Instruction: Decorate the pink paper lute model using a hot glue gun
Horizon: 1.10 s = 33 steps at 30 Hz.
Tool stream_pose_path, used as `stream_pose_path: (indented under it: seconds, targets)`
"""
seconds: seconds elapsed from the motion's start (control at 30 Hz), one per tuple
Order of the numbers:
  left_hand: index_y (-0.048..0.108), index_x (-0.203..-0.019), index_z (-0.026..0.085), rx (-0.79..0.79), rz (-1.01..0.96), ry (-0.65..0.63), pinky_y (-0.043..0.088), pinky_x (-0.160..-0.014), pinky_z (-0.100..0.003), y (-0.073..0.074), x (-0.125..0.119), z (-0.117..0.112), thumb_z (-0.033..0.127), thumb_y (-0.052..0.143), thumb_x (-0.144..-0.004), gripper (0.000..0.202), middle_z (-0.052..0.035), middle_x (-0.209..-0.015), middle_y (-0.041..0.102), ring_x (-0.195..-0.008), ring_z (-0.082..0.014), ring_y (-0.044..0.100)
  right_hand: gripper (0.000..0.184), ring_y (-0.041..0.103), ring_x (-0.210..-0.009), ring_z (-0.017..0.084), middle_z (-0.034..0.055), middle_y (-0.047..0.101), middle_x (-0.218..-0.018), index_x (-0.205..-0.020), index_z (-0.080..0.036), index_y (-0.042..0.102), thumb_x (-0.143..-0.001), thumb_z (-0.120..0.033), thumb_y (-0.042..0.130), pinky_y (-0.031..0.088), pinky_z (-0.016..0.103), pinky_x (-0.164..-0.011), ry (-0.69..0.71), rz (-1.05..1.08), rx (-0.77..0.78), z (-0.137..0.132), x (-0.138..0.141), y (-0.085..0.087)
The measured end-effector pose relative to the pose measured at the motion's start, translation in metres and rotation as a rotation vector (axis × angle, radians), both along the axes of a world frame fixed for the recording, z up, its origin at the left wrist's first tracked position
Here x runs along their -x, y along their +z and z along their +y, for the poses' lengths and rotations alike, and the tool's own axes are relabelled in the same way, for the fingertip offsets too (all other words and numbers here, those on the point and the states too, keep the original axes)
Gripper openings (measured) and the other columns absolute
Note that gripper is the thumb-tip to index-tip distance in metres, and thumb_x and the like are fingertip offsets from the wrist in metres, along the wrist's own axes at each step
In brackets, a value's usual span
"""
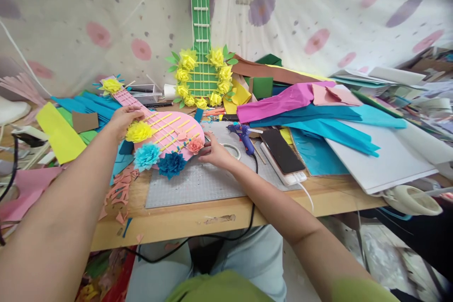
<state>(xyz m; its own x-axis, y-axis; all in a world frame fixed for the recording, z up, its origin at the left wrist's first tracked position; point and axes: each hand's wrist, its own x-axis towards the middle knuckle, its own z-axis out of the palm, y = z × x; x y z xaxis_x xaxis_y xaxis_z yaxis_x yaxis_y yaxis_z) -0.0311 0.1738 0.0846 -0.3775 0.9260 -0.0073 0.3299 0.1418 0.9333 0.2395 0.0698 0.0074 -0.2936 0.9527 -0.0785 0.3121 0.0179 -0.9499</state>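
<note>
A pink paper guitar (168, 120) lies tilted over the cutting mat, its neck pointing to the upper left. Yellow strips and strings cross its body. Along its near edge sit a yellow paper flower (139, 131), a light blue one (146, 156), a dark blue one (171, 165) and a coral one (195, 145). My left hand (124, 120) grips the guitar where neck meets body; some fingertips are hidden. With thumb and fingers, my right hand (215, 151) holds the rounded end beside the coral flower.
Behind stands a green paper guitar (201, 23) ringed with yellow flowers. A blue glue gun (244, 138), a tape roll (232, 151) and a phone (282, 150) lie right of my right hand. Coral paper scraps (122, 188) litter the left of the grey cutting mat (198, 188).
</note>
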Motion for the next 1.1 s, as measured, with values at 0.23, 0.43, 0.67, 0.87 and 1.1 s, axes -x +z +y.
stream_pose_path:
  seconds: [0.23,0.43,0.67,0.87,1.1]
  targets:
    - [0.056,-0.085,0.012,-0.211,0.084,0.069,0.037,-0.060,-0.020,0.016,-0.019,-0.016,0.005,0.069,-0.065,0.025,0.0068,-0.059,0.051,-0.055,-0.0061,0.047,0.023,0.061,-0.074,0.015,0.0052,0.067,-0.093,-0.092,-0.019,0.061,-0.072,-0.029,0.068,0.045,0.025,-0.066,0.018,-0.392,-0.089,-0.018,-0.056,0.040]
    - [0.052,-0.081,0.014,-0.198,-0.104,-0.148,0.043,-0.062,-0.023,0.021,-0.061,-0.062,0.001,0.064,-0.062,0.027,0.0060,-0.053,0.056,-0.055,-0.0104,0.056,0.032,0.060,-0.067,0.021,0.0071,0.066,-0.068,-0.068,-0.018,0.061,-0.081,-0.047,0.055,0.036,0.028,-0.058,-0.069,-1.013,0.017,-0.037,-0.104,0.066]
    - [0.047,-0.084,0.019,-0.153,-0.181,-0.158,0.043,-0.047,-0.021,-0.006,-0.102,-0.093,0.011,0.063,-0.057,0.032,0.0068,-0.056,0.056,-0.051,-0.0119,0.056,0.040,0.060,-0.098,0.027,0.0167,0.064,-0.108,-0.105,-0.013,0.061,-0.081,-0.045,0.056,0.042,0.031,-0.076,-0.303,-1.005,-0.181,-0.008,-0.107,0.040]
    - [0.044,-0.087,0.021,-0.081,-0.301,-0.091,0.039,-0.037,-0.018,-0.028,-0.127,-0.130,0.022,0.066,-0.057,0.038,0.0058,-0.058,0.056,-0.052,-0.0135,0.058,0.041,0.062,-0.098,0.027,0.0161,0.066,-0.103,-0.104,-0.012,0.062,-0.079,-0.043,0.059,0.044,0.033,-0.080,-0.430,-0.802,-0.160,0.004,-0.093,0.014]
    - [0.040,-0.088,0.023,-0.105,-0.327,-0.036,0.038,-0.035,-0.016,-0.047,-0.139,-0.149,0.028,0.071,-0.059,0.043,0.0043,-0.063,0.059,-0.059,-0.0150,0.063,0.041,0.062,-0.079,0.020,0.0112,0.067,-0.091,-0.098,-0.016,0.059,-0.078,-0.050,0.054,0.048,0.031,-0.070,-0.603,-0.224,-0.198,0.006,-0.092,0.002]
